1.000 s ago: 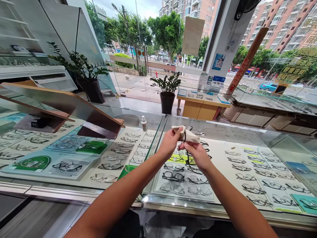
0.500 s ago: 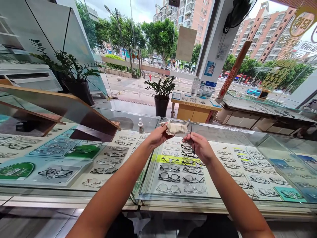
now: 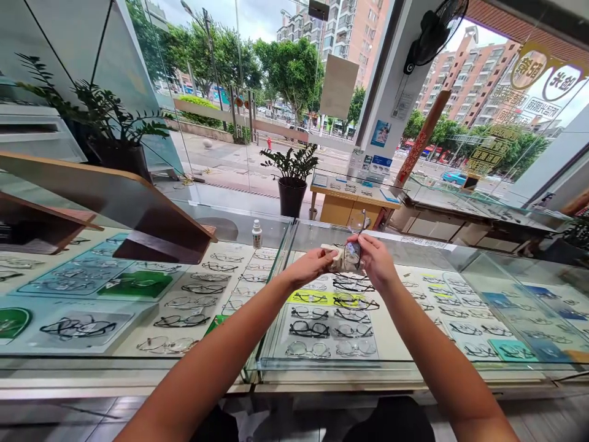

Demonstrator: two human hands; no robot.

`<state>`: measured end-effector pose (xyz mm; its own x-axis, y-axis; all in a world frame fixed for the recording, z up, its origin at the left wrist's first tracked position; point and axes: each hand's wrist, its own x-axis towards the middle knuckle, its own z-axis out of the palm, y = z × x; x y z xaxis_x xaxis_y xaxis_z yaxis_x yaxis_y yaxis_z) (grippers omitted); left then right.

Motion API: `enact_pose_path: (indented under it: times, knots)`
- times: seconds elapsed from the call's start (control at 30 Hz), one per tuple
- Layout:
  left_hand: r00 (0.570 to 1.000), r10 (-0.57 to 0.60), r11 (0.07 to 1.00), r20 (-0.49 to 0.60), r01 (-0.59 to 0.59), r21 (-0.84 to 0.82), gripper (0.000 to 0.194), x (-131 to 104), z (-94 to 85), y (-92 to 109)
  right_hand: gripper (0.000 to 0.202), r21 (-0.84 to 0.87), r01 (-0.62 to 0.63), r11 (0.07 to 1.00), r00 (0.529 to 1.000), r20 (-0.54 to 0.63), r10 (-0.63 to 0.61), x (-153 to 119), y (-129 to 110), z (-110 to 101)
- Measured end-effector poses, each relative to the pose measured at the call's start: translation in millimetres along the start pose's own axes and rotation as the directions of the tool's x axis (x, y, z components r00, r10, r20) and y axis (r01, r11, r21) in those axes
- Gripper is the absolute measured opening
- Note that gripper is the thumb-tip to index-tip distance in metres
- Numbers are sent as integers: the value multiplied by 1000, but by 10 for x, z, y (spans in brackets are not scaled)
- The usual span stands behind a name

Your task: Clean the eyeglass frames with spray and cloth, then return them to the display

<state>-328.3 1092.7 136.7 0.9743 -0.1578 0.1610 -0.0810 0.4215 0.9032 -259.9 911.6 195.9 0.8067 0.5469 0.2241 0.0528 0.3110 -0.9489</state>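
Observation:
Above the glass display case point(image 3: 276, 362), my left hand point(image 3: 314, 265) is closed on a cream cloth point(image 3: 338, 260). My right hand point(image 3: 378, 261) pinches a pair of glasses point(image 3: 353, 253) with a dark frame, held tilted with one lens above the other. The cloth lies against or just behind the lower lens; I cannot tell whether it touches. Part of the frame is hidden by the right fingers. A small white bottle point(image 3: 256, 234) stands upright on the glass top, to the left of my hands.
Rows of glasses point(image 3: 309, 329) lie under the glass. A wooden slanted board point(image 3: 151, 215) stands at the left. Beyond the counter are a potted plant point(image 3: 291, 196) and a wooden display table point(image 3: 343, 209) before the window. Another glass counter point(image 3: 460, 205) stands back right.
My left hand has moved right and slightly down, bringing the cloth to the glasses. The glasses have turned so their lenses show more. The view has shifted a little to the right.

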Motion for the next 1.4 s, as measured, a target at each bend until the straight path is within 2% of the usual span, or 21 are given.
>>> enact_pose_path:
  times: [0.13,0.3,0.5,0.6,0.7,0.8,0.9,0.97,1.03,1.1,1.17,1.2,1.23,1.3,1.4]
  knots:
    - [1000,16,998,-10,-16,66,53,-3,20,13,35,23,14,1000,999,-46,-13,39,46,46]
    - [996,59,988,-59,-50,149,50,0,13,36,37,38,15,999,999,-39,-14,78,108,69]
    - [995,63,985,-79,-50,167,51,1,17,22,36,14,43,999,997,-59,-42,84,152,66]
    - [994,42,992,-99,-30,120,50,2,-4,25,33,-27,65,997,996,-64,-67,101,153,19]
    - [988,18,1000,-154,-19,-5,47,3,-55,57,31,-140,134,981,991,-9,-136,122,105,-69]
    - [980,-60,993,-189,40,-107,36,1,-142,104,29,-307,245,920,967,147,-209,111,-29,-159]
    - [972,-150,980,-184,121,-158,28,-3,-246,132,30,-472,409,781,898,360,-252,62,-217,-206]
    - [968,-182,973,-170,153,-172,23,-8,-314,135,30,-571,532,626,832,491,-259,24,-319,-211]
    - [969,-206,969,-136,183,-165,20,-14,-379,132,27,-652,643,402,760,605,-236,-8,-371,-204]
    - [967,-237,966,-91,224,-131,20,-21,-437,126,23,-682,720,126,693,699,-178,-36,-373,-189]
    - [959,-281,958,-42,277,-78,24,-30,-480,122,21,-634,764,-122,630,773,-72,-69,-355,-165]
    - [955,-296,954,-16,295,-54,26,-37,-493,120,22,-590,778,-215,602,798,-12,-88,-348,-148]
    - [951,-307,951,14,308,-32,28,-45,-499,120,23,-541,791,-284,575,817,44,-108,-345,-130]
    - [941,-325,946,91,325,11,30,-64,-490,120,24,-451,816,-362,524,841,134,-144,-350,-91]
    - [916,-361,932,177,350,93,34,-90,-443,114,25,-371,841,-393,469,863,189,-169,-359,-38]
